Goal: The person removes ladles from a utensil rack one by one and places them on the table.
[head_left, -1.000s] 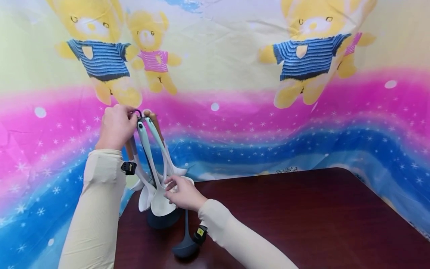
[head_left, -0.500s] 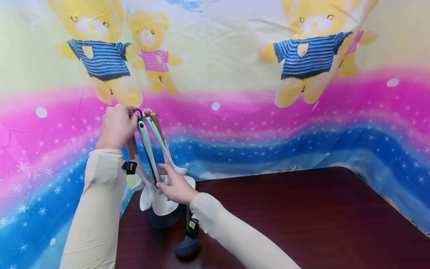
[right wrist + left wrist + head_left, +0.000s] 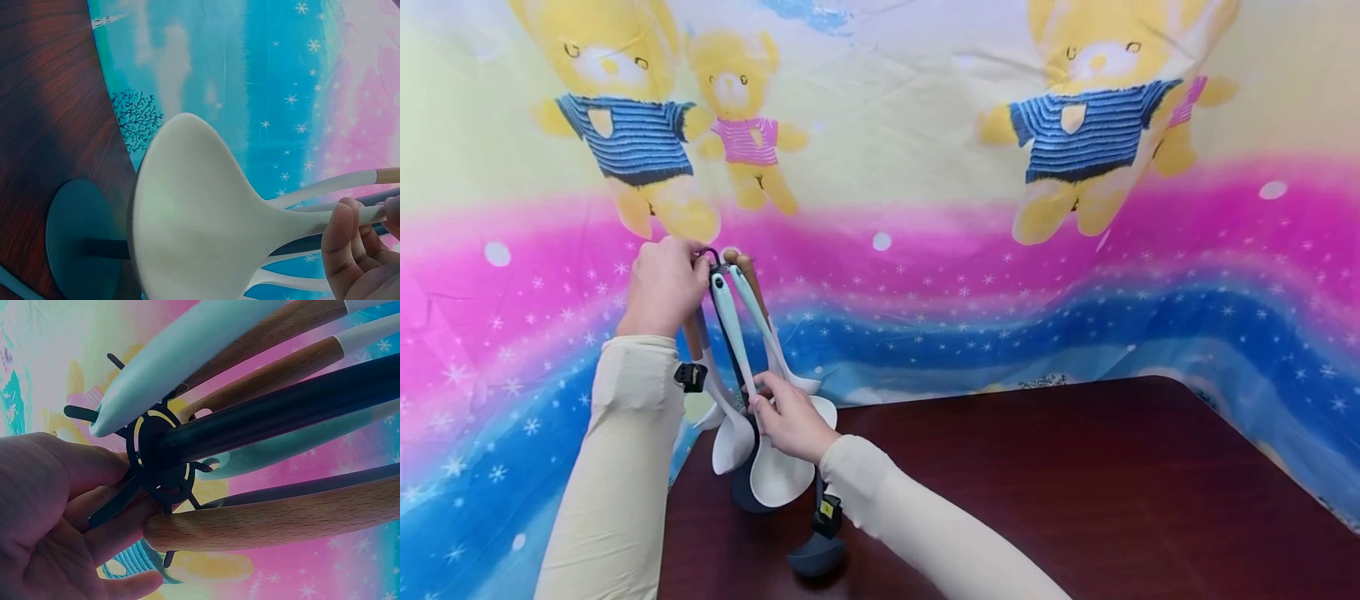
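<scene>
In the head view my left hand [image 3: 662,287] holds the top of a black utensil rack [image 3: 150,447]. The left wrist view has its fingers behind the hooked ring. My right hand [image 3: 790,421] pinches the lower handle of a white ladle [image 3: 187,206]. Its mint handle [image 3: 730,321] leads up to a rack hook, with the bowl tilted out from the stand. Around the post hang several other utensils with wooden or mint handles, including a white spoon [image 3: 732,446]. The rack's round dark base [image 3: 81,231] is partly hidden behind the ladle.
A dark grey ladle [image 3: 817,557] is at the front of the brown table [image 3: 1037,475], its stem partly covered by my right wrist. Close behind the rack and table hangs a bear-printed cloth [image 3: 880,317].
My right hand reached left to the white ladle, and its open fingers have closed on the handle. The ladle's bowl has swung right and slightly down. My left hand stays at the rack's top.
</scene>
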`<action>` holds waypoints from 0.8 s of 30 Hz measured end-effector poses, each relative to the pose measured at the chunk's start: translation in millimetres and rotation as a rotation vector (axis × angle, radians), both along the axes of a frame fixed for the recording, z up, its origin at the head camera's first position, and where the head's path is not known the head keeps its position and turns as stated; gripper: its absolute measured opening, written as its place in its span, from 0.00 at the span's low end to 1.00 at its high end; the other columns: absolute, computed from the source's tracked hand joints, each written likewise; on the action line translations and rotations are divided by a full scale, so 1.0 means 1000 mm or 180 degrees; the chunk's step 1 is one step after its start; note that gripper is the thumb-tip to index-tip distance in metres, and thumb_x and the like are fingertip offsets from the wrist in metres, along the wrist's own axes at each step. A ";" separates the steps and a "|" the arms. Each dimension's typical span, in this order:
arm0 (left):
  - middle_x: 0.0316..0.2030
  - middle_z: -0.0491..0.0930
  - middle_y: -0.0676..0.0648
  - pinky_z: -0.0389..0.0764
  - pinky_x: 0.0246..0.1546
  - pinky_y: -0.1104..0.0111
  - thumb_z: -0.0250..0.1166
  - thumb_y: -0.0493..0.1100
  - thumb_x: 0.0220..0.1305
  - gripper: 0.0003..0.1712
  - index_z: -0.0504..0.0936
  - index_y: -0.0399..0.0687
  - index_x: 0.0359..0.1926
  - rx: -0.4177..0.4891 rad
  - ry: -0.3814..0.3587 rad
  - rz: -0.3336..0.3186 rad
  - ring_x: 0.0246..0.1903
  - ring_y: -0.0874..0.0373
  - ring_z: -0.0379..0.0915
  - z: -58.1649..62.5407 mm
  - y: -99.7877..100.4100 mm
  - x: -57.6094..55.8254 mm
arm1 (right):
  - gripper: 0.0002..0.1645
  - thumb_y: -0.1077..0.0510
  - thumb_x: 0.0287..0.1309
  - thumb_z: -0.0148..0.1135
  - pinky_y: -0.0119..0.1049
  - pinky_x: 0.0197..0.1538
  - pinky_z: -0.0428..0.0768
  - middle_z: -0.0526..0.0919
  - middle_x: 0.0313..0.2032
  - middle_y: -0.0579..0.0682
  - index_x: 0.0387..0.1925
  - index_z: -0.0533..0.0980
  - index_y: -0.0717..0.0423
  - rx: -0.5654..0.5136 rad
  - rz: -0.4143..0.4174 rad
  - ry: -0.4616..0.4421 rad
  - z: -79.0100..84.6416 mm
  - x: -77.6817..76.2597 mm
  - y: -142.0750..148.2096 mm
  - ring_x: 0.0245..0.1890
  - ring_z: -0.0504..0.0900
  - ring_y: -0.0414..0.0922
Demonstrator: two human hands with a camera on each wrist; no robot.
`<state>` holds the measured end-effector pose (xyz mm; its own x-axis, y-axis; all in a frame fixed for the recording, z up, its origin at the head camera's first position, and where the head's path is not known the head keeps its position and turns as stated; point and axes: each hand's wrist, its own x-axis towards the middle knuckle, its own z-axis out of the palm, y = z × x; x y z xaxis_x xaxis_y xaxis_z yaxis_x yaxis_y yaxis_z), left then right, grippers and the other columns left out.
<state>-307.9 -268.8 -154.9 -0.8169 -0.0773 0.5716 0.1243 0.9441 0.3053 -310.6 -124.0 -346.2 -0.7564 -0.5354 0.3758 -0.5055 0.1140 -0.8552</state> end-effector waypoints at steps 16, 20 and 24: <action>0.36 0.82 0.30 0.84 0.36 0.48 0.56 0.40 0.74 0.17 0.82 0.30 0.53 -0.0003 -0.0015 0.0026 0.31 0.39 0.79 0.000 0.000 0.000 | 0.10 0.55 0.77 0.48 0.30 0.29 0.76 0.80 0.39 0.43 0.51 0.74 0.49 0.0062 -0.0039 0.0187 0.005 0.007 0.006 0.23 0.76 0.36; 0.35 0.82 0.30 0.84 0.35 0.49 0.56 0.40 0.74 0.17 0.82 0.30 0.53 -0.0037 0.0011 0.0045 0.32 0.39 0.78 -0.001 0.000 0.000 | 0.10 0.54 0.77 0.48 0.30 0.31 0.76 0.80 0.39 0.44 0.50 0.74 0.49 0.0029 -0.0009 0.0285 0.007 0.009 0.010 0.24 0.76 0.36; 0.34 0.82 0.30 0.82 0.34 0.50 0.55 0.40 0.74 0.18 0.82 0.31 0.53 -0.0048 0.0057 0.0042 0.32 0.39 0.77 -0.001 0.000 -0.001 | 0.11 0.53 0.77 0.49 0.28 0.32 0.77 0.80 0.38 0.44 0.50 0.75 0.51 -0.0012 -0.0048 0.0441 0.008 0.008 0.015 0.25 0.76 0.34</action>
<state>-308.9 -269.0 -155.8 -0.8055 -0.0793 0.5872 0.1169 0.9502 0.2888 -302.1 -108.8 -338.6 -0.7050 -0.5227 0.4793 -0.6171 0.1192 -0.7778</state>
